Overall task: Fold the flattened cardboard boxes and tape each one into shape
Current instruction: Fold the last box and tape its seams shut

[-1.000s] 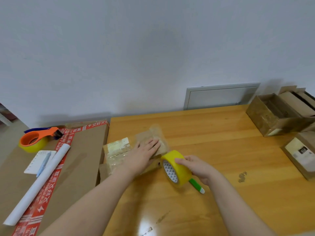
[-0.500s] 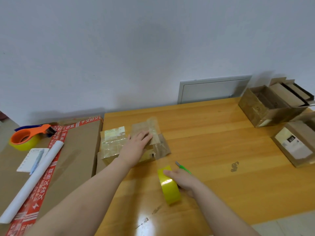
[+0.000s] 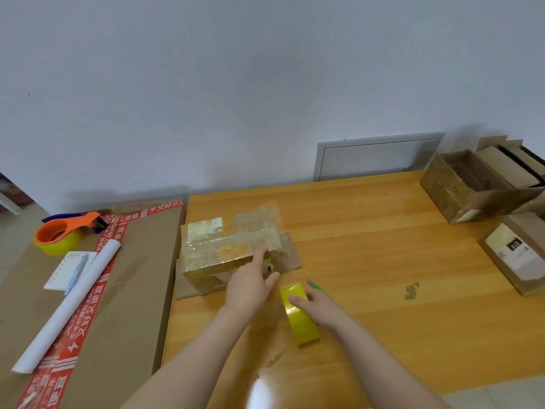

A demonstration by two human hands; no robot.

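Note:
A small cardboard box [image 3: 224,255], folded up and covered in glossy clear tape, sits near the left edge of the wooden table [image 3: 368,237]. My left hand [image 3: 250,284] reaches to its front right corner, with the forefinger stretched out onto the top and the thumb spread. Just right of it a yellow tape roll [image 3: 299,315] stands on edge on the table. My right hand [image 3: 320,307] grips the roll from its right side, fingers over the top. A green-handled cutter [image 3: 317,286] lies behind that hand.
A large flat carton [image 3: 132,290] with red printed tape lies left of the table, bearing an orange tape dispenser [image 3: 63,231], a white paper roll [image 3: 69,305] and a notepad with a pen [image 3: 70,270]. Open cardboard boxes [image 3: 472,187] and a labelled box [image 3: 516,258] stand at the far right.
My left hand slid from flat on the box top toward its front right corner. The roll went from lifted beside the box down onto the table, nearer to me.

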